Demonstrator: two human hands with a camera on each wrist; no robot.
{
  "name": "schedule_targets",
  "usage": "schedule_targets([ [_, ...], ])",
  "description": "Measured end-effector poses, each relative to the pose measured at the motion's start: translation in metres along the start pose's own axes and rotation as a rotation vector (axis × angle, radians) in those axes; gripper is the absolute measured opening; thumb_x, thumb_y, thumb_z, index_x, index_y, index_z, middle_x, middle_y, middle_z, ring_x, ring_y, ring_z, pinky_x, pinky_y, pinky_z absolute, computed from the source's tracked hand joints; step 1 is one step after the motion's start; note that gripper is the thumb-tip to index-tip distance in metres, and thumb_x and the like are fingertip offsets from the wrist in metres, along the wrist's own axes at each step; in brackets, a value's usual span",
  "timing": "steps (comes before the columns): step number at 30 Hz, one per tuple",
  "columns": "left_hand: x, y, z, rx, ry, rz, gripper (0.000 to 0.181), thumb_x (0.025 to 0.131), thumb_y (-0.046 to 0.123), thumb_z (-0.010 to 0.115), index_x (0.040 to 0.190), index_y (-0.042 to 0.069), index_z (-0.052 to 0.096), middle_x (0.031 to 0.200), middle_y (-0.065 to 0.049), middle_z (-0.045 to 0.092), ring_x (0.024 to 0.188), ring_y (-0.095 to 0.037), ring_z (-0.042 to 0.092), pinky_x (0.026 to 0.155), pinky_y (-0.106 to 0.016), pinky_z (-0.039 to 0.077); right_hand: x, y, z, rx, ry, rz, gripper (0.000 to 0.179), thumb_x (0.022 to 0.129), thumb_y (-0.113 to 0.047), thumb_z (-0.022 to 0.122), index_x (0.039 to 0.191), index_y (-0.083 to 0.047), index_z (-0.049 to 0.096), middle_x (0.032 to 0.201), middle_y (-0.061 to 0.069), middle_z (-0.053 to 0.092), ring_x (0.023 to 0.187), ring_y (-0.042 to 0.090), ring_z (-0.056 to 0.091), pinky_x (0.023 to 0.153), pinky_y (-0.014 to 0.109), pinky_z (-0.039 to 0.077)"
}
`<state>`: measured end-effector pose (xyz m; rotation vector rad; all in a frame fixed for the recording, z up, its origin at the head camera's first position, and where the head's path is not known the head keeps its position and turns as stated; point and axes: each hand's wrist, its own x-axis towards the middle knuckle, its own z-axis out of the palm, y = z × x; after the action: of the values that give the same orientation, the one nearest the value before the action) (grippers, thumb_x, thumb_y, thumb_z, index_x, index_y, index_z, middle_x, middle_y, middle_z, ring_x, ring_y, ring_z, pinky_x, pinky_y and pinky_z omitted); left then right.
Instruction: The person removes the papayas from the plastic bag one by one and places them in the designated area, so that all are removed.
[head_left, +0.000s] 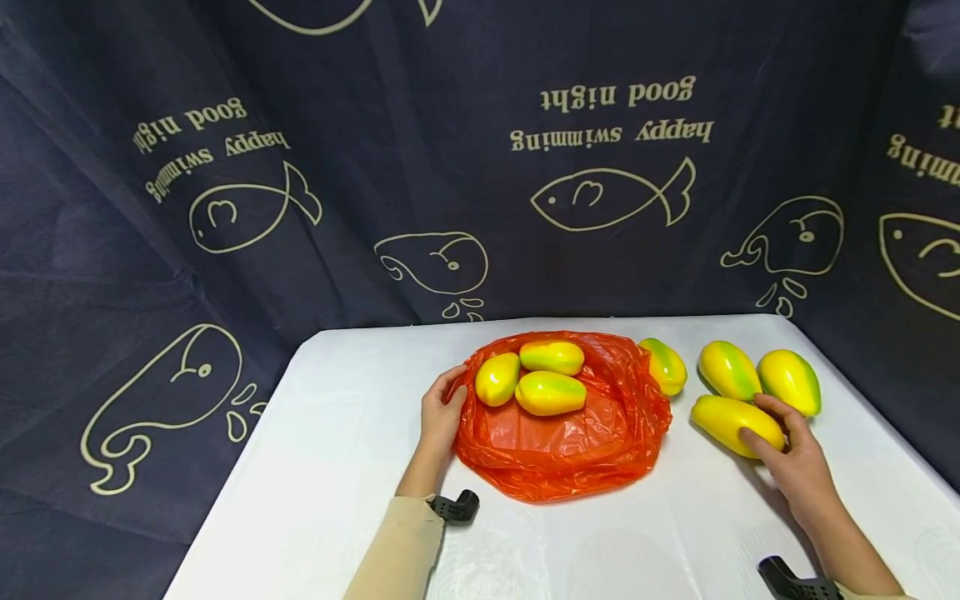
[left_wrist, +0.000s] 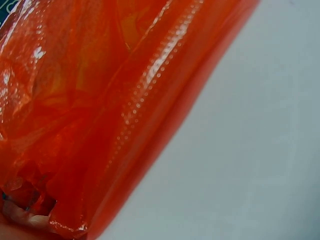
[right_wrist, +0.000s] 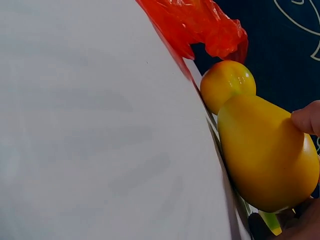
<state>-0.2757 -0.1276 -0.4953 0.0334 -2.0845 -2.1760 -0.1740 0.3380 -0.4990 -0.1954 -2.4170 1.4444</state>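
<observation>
A red plastic bag (head_left: 555, 467) lies spread on the table, its mouth facing up, with three glossy yellow-green mangoes (head_left: 551, 393) inside. My left hand (head_left: 441, 417) pinches the bag's left rim; in the left wrist view the red film (left_wrist: 150, 85) covers much of the picture, and the thumb shows at the lower left corner. Right of the bag, my right hand (head_left: 798, 458) holds a yellow mango (head_left: 731, 423) between thumb and fingers. That mango (right_wrist: 267, 155) looms large in the right wrist view. Whether it touches the table I cannot tell.
Behind the held mango lie two more mangoes (head_left: 727, 369), close together. Another mango (head_left: 666, 367) rests against the bag's right edge. The white table (head_left: 330, 467) ends at a dark cloth (head_left: 420, 167) printed with fish and whales.
</observation>
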Motion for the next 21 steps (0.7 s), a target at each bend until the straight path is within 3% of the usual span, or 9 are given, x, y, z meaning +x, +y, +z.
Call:
schedule_targets([
  [12, 0.0001, 0.0004, -0.0004, -0.005, 0.001, -0.008, 0.037, 0.1, 0.008, 0.054, 0.135, 0.017, 0.061, 0.145, -0.003, 0.057, 0.134, -0.024, 0.053, 0.107, -0.038, 0.051, -0.0004, -0.003, 0.0007, -0.068, 0.001, 0.025, 0.06, 0.097, -0.035, 0.065, 0.152, -0.033, 0.04, 0.129, -0.037, 0.036, 0.103, -0.018, 0.031, 0.076, -0.001, 0.027],
  [21, -0.0004, 0.0014, -0.001, -0.017, -0.003, -0.016, 0.037, 0.1, 0.008, 0.054, 0.135, 0.017, 0.061, 0.145, -0.003, 0.056, 0.135, -0.024, 0.052, 0.108, -0.037, 0.05, 0.0001, -0.0038, -0.0011, -0.023, -0.002, 0.026, 0.059, 0.096, -0.031, 0.066, 0.15, -0.033, 0.042, 0.128, -0.035, 0.037, 0.103, -0.016, 0.035, 0.075, -0.004, 0.034],
])
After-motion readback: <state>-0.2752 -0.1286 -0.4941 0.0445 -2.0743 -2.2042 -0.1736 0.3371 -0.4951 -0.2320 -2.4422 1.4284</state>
